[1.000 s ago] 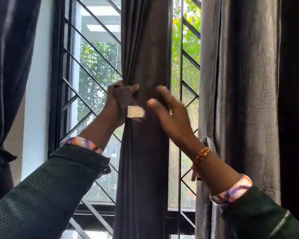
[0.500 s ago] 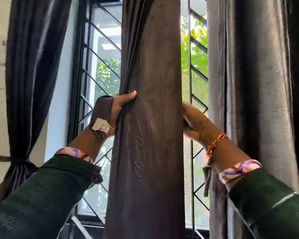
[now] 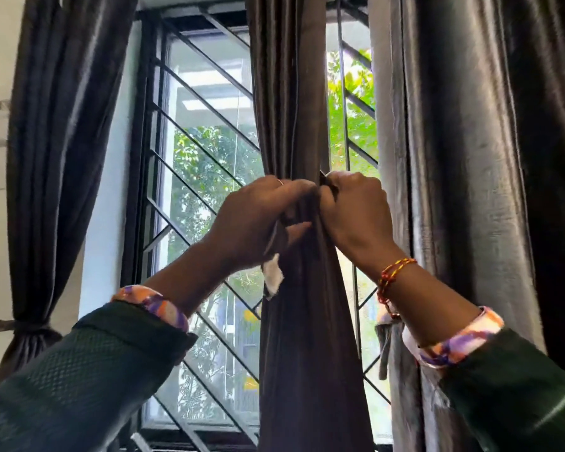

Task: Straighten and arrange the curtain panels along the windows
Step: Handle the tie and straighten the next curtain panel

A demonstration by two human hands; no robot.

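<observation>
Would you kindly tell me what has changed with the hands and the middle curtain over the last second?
Both hands closed in from the edges and now grip the tie-back strap together, cinching the middle curtain narrow. The side curtains hang as before.

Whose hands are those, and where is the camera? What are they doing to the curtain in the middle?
There is no machine here, just a person. The camera sits on the person's head, so you see what they see: their own two arms reaching up in green sleeves. The left hand and the right hand meet in front of the middle curtain and bunch it together. The left hand also holds a dark tie strap with a white patch at its end, probably for tying the curtain. Behind is a window with a black metal grille and green trees outside. The left curtain is already tied low down. The right curtain hangs straight.
</observation>
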